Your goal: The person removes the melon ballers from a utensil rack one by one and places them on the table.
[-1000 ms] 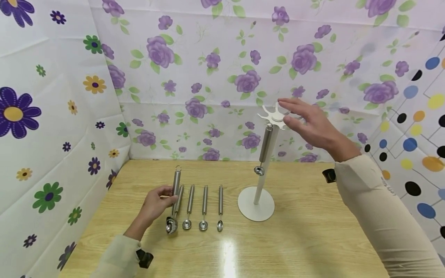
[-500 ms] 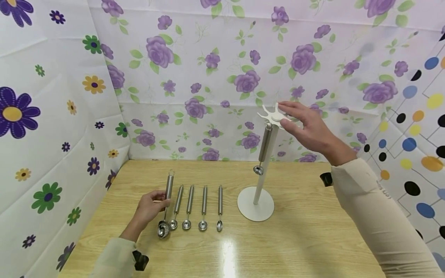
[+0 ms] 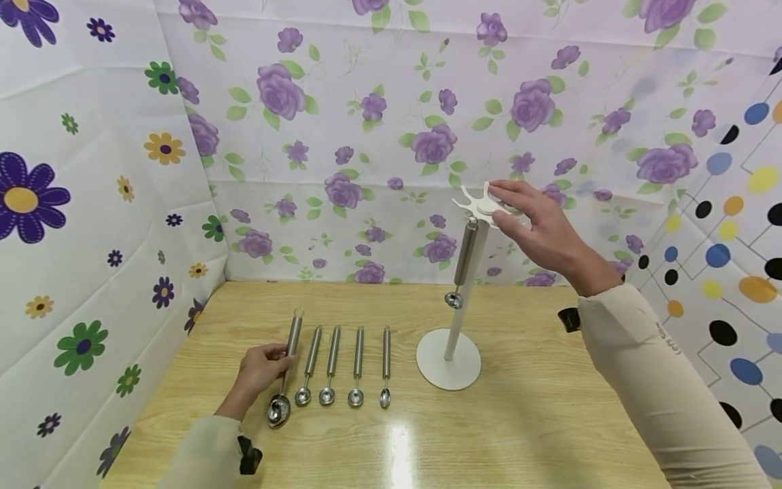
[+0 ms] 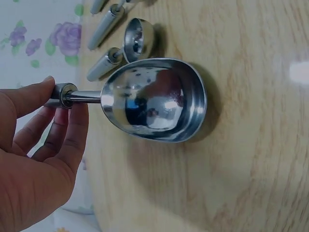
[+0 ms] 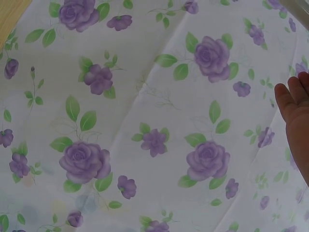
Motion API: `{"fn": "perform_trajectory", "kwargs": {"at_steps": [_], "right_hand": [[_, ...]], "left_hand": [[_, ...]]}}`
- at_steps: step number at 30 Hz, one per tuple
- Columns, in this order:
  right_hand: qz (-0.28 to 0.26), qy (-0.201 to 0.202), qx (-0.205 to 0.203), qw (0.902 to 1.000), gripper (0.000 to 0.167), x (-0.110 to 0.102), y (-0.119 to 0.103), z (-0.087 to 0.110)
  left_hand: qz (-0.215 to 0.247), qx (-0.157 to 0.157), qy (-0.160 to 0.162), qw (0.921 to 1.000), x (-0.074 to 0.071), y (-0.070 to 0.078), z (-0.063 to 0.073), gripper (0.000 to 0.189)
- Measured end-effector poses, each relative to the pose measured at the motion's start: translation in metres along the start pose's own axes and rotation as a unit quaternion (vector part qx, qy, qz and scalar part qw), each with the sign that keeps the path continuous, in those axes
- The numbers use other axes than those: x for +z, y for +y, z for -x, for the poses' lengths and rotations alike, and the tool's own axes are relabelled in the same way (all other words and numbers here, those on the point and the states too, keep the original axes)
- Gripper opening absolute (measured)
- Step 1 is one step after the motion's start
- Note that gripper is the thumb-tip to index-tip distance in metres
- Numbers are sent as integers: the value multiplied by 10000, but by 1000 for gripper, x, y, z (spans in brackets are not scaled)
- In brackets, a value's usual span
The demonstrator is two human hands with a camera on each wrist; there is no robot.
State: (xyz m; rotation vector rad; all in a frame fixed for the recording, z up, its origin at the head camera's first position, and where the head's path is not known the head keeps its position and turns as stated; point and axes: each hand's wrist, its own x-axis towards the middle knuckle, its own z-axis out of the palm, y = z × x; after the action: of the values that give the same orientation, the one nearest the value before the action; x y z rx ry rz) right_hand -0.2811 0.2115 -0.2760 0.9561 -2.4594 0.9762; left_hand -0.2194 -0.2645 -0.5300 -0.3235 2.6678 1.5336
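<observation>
My left hand [image 3: 261,372] pinches the steel handle of a large scoop [image 3: 279,410] at the left end of a row of utensils. In the left wrist view the scoop [image 4: 154,101] shows its deep oval bowl facing up, thumb on one side of the handle and fingers on the other. My right hand [image 3: 544,224] rests at the white hook top [image 3: 485,206] of a stand, fingers mostly straight. Its fingertips [image 5: 285,96] appear at the right wrist view's edge. A steel scoop with a small bowl [image 3: 466,258] hangs from one hook.
Several smaller steel utensils lie side by side right of the large scoop, among them a small scoop [image 3: 303,396] and a narrow oval one [image 3: 385,397]. The stand's round white base [image 3: 449,380] sits on the wooden table [image 3: 537,407]. Flowered cloth [image 3: 366,156] rises behind.
My left hand has carried the large scoop left, off the neighbouring small scoop, and lowered it to the row's left end. My right hand has shifted slightly at the hook top.
</observation>
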Motion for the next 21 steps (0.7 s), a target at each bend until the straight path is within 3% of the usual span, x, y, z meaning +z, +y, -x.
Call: {"fn": "perform_trajectory", "kwargs": {"at_steps": [14,21], "right_hand": [[-37,140,-127,9998,50,1,2,0],[-71,153,-128,9998,50,1,3,1]], "left_hand": [[-84,-282,-33,9996,7,-12,-17,34],[-634,-280,7,9976,7,-15,-23,30]]}}
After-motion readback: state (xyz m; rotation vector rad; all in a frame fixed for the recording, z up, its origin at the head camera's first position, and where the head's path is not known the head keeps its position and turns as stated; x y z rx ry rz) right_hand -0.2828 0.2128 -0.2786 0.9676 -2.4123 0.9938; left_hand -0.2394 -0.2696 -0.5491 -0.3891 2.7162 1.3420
